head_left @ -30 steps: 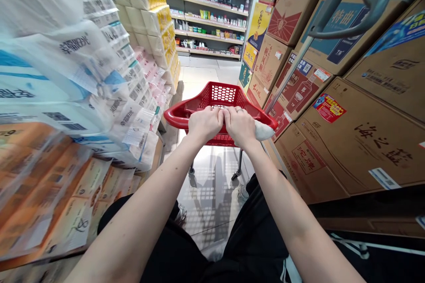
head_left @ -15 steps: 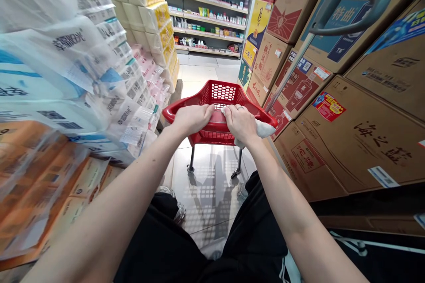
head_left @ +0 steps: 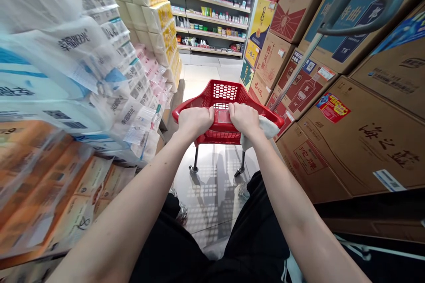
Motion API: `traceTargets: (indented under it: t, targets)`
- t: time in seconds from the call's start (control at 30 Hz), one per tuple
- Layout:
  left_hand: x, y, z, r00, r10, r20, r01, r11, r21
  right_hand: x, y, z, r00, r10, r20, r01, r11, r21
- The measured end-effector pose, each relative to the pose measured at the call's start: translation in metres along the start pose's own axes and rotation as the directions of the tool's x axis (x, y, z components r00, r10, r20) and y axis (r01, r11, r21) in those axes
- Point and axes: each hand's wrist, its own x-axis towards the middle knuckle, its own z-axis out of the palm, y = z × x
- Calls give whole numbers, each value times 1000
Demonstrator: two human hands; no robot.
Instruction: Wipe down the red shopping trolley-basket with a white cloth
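Note:
Both my hands grip the near rim of a red plastic wheeled shopping basket (head_left: 225, 95), which rolls on thin dark metal legs with casters. My left hand (head_left: 195, 121) is closed over the rim left of centre. My right hand (head_left: 244, 119) is closed over the rim just right of centre, pressing on a crumpled white cloth (head_left: 267, 127) that hangs past the rim. The basket's inside is mostly hidden behind my hands.
Stacked wrapped paper-product packs (head_left: 83, 75) form a tall wall on the left, and large printed cardboard cartons (head_left: 358, 141) a wall on the right. Store shelves of small packaged goods (head_left: 212, 13) stand ahead beyond the tiled floor (head_left: 212, 216).
My left hand has moved left along the rim, away from my right hand. The basket now sits slightly further right in view, and the cloth lies bunched further under my right hand.

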Motion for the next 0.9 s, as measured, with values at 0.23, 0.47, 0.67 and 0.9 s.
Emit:
traceTargets:
  t: [0.23,0.47,0.67,0.9]
  targets:
    - [-4,3,0,999,-25,-38,25,1000,-11,-33,-4,2,974,-92,-209,94,996,-2]
    - [-5,11,0,999,-41,-23,41,999,-7,0,-3,-5,996,-74,52,74,997,-9]
    - [-9,18,-1,998,-43,-48,42,999,-6,-2,-1,-6,996,-90,-4,90,996,12]
    - [-1,-5,-3,998,39,38,-40,999,9,-9,4,-12,988,-152,-7,153,988,13]
